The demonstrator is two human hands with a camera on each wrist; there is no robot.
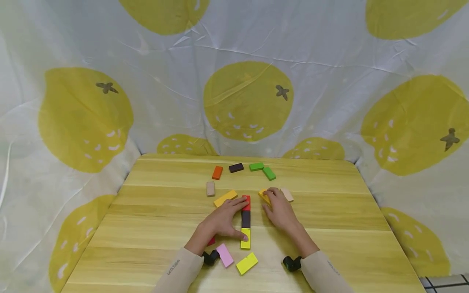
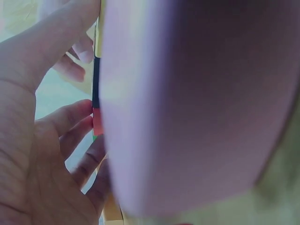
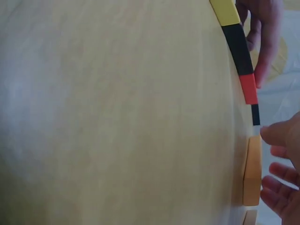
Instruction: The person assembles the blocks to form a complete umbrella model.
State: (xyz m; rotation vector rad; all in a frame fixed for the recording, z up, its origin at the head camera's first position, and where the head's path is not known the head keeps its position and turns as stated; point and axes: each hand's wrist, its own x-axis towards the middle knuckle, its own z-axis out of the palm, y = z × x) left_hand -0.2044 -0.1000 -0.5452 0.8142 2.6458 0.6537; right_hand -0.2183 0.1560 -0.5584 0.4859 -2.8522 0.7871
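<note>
A red block (image 1: 247, 206), a black block (image 1: 246, 219) and a yellow block (image 1: 245, 245) lie end to end in a straight row on the table. My left hand (image 1: 224, 219) spans this row, fingertips on the red block and thumb on the yellow one. To the right, my right hand (image 1: 282, 211) reaches over a yellow-orange block (image 1: 262, 194), its fingers loosely bent at the block. In the right wrist view, the fingers and thumb lie beside that block (image 3: 252, 173). A large blurred pink surface (image 2: 201, 112) covers much of the left wrist view.
Another yellow-orange block (image 1: 225, 198) and a tan block (image 1: 210, 189) lie left of the row. Orange (image 1: 217, 172), dark (image 1: 236, 167) and two green blocks (image 1: 256, 166) lie behind; pink (image 1: 225, 255) and yellow blocks (image 1: 247, 263) in front. A pale block (image 1: 288, 195) is beside my right hand.
</note>
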